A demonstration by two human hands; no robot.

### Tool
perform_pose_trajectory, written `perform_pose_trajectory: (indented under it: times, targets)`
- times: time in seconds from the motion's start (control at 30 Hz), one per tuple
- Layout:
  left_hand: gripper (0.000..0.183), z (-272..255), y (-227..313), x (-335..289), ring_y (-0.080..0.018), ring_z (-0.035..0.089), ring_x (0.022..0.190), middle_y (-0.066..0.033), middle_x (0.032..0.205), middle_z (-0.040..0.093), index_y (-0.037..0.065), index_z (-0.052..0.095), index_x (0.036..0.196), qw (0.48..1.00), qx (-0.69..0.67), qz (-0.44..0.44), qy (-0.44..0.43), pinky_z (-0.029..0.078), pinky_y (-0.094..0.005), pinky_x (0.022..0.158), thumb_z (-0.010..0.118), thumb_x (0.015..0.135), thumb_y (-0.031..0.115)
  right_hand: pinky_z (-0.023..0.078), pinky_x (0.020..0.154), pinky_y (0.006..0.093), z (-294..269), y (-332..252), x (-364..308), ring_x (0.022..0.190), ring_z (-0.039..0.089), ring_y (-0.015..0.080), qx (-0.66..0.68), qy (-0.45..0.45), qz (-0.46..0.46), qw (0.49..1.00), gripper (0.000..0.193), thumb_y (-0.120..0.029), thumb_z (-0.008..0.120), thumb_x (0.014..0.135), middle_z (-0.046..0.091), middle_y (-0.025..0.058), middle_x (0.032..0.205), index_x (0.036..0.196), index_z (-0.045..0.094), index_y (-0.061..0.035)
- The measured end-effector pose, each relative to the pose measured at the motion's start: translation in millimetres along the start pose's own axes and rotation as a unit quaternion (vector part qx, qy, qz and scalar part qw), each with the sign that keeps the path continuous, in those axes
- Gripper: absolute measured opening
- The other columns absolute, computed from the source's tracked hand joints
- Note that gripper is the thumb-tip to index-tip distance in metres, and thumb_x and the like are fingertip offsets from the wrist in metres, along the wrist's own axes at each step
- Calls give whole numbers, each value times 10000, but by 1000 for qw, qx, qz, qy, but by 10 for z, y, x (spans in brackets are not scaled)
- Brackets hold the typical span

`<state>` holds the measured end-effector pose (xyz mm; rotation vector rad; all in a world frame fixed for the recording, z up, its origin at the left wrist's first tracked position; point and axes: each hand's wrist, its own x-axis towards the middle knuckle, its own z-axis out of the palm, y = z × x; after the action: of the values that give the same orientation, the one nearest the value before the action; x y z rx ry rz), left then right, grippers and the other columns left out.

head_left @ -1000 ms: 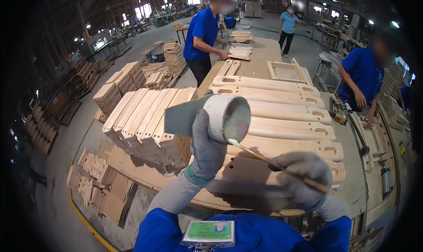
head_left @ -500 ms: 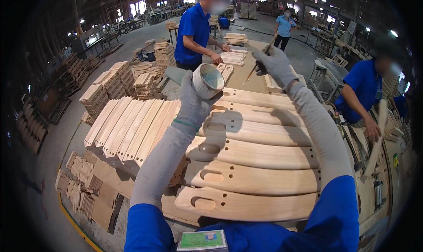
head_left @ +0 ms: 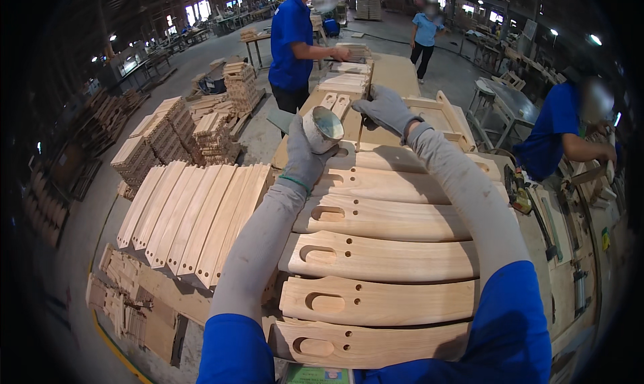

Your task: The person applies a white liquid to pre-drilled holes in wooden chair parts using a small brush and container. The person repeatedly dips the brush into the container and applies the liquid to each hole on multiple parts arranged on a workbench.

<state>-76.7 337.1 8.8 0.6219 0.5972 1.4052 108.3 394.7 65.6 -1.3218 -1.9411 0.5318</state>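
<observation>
My left hand [head_left: 300, 157], in a grey-white knit glove, is closed around a stained white cup [head_left: 323, 129] tilted with its mouth up. A flat grey-green piece [head_left: 280, 120] sticks out behind that hand; whether it belongs to the cup I cannot tell. My gloved right hand [head_left: 389, 109] pinches a thin stick [head_left: 359, 138], its lower end pointing down at the holed end of the far boards. Below both arms lies a row of curved pale wooden boards [head_left: 402, 255], each with an oval slot and two small round holes near its left end.
More boards [head_left: 194, 220] stand side by side on the left, with stacked wood pieces [head_left: 161, 132] behind them. A co-worker in blue [head_left: 292, 48] handles slats across the table; another [head_left: 553, 129] works at the right. A power drill [head_left: 518, 193] lies at the right.
My right hand has come down and left, bringing the stick's end to the far boards. My left hand and cup shifted slightly. The co-worker on the right has moved the long wooden piece away.
</observation>
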Motion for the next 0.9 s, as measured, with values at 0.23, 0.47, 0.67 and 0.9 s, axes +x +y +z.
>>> perform_pose_trajectory:
  times: [0.23, 0.47, 0.67, 0.9]
  targets:
    - [492, -54, -18, 13, -353, 458, 1186, -131, 1298, 445, 134, 431, 1276, 999, -34, 2, 7, 422, -599, 927, 336, 925, 466, 508, 601, 342, 136, 111, 7, 588, 640, 245, -37, -7, -47, 998, 454, -387, 605, 761, 631, 145, 630, 842, 609, 59]
    - [476, -91, -20, 18, -348, 451, 1198, -122, 1319, 432, 161, 441, 1279, 998, -54, 3, 21, 407, -593, 949, 357, 921, 463, 498, 622, 357, 8, 3, 91, 607, 637, 273, 33, 8, 7, 999, 432, -374, 617, 764, 633, 152, 658, 847, 603, 51]
    - [590, -70, -31, -10, -319, 479, 1184, -126, 1308, 456, 110, 401, 1319, 999, -43, 16, 24, 391, -558, 955, 357, 910, 533, 505, 480, 272, 111, 89, 127, 529, 607, 142, -21, -11, -15, 1000, 357, -300, 625, 816, 607, 77, 656, 877, 574, 48]
    - [472, -78, -34, 8, -352, 464, 1177, -144, 1294, 442, 155, 441, 1275, 997, -64, 6, 37, 436, -575, 924, 367, 919, 456, 505, 486, 266, 30, -41, -16, 529, 600, 139, -9, -30, -2, 1000, 347, -296, 628, 818, 605, 64, 660, 872, 582, 44]
